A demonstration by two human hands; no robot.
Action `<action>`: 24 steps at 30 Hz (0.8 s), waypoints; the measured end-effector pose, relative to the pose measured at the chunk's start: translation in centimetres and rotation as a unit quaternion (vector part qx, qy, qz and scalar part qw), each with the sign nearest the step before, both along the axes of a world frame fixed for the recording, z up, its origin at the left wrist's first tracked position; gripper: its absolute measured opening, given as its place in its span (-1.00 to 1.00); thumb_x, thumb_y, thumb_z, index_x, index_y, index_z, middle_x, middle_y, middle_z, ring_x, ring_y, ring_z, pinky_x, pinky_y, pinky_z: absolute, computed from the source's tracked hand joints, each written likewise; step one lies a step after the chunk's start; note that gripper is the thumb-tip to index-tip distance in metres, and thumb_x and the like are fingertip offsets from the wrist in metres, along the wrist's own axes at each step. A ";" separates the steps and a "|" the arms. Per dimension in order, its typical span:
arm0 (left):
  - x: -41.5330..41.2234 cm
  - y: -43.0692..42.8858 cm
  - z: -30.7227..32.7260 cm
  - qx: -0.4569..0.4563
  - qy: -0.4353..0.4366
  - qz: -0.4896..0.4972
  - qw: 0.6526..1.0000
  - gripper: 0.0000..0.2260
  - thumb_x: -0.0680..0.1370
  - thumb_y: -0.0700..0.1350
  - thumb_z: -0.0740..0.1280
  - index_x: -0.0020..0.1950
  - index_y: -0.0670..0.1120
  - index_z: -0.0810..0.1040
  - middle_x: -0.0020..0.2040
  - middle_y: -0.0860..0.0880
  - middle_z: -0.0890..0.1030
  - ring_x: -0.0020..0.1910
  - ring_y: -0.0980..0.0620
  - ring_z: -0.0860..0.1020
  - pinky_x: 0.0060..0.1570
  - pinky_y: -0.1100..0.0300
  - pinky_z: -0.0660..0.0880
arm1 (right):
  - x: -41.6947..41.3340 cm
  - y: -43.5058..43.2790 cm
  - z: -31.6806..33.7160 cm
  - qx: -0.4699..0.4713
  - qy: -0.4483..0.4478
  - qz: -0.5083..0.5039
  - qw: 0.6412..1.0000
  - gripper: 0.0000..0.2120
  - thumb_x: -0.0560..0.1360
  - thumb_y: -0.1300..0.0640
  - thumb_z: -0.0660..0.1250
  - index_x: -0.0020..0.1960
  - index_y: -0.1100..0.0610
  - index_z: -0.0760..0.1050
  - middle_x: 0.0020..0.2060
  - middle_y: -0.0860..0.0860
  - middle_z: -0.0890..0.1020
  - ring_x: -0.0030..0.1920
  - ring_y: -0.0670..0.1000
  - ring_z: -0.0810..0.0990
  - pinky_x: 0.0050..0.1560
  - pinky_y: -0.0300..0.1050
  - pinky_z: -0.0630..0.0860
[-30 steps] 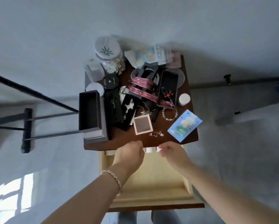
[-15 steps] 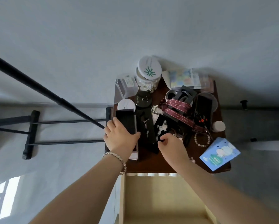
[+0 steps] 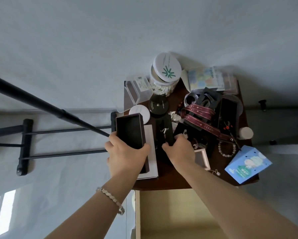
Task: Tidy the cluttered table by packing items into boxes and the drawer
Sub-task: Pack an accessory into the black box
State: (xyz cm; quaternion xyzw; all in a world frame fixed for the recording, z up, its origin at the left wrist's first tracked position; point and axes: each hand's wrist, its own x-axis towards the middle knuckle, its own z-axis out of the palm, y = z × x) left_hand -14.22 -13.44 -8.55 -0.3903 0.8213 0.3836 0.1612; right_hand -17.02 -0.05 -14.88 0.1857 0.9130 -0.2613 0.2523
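At the left edge of the table [image 3: 170, 178], your left hand [image 3: 125, 157] grips the open dark box [image 3: 130, 130]; your right hand [image 3: 179, 149] grips the black card [image 3: 165, 130] just beside it.

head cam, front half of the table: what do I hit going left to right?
left hand gripping the open dark box → right hand holding a black card → pink-framed box → bead bracelet → blue carton
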 end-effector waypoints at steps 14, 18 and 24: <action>0.3 4.0 1.3 0.124 -0.018 0.046 0.991 -0.40 0.36 0.14 0.45 0.27 -0.13 0.40 0.07 -0.07 0.56 -0.01 -0.05 0.54 -0.24 0.23 0.49 | 2.6 7.8 3.0 -0.170 0.014 0.000 0.985 -0.92 0.47 0.16 0.35 -0.07 0.16 0.58 -0.29 0.10 0.68 -0.23 0.07 0.65 -0.21 -0.12 0.55; -0.1 5.9 1.7 0.242 -0.053 0.102 0.964 -0.54 0.42 0.19 0.36 0.06 -0.17 0.53 -0.10 -0.12 0.63 -0.11 -0.12 0.61 -0.15 0.04 0.58 | 1.7 7.5 4.7 -0.359 -0.033 -0.115 0.926 -0.88 0.47 0.29 0.33 -0.01 0.24 0.58 -0.32 0.07 0.65 -0.28 0.01 0.65 -0.24 -0.12 0.61; -1.0 7.5 1.6 0.249 -0.020 0.103 0.963 -0.70 0.50 0.04 0.35 0.10 -0.15 0.51 -0.15 -0.07 0.61 -0.20 -0.03 0.59 -0.40 0.21 0.47 | 1.0 9.7 7.0 -0.433 -0.090 -0.079 0.893 -0.80 0.57 0.17 0.20 -0.08 0.19 0.58 -0.28 0.04 0.64 -0.25 -0.07 0.65 -0.30 -0.26 0.57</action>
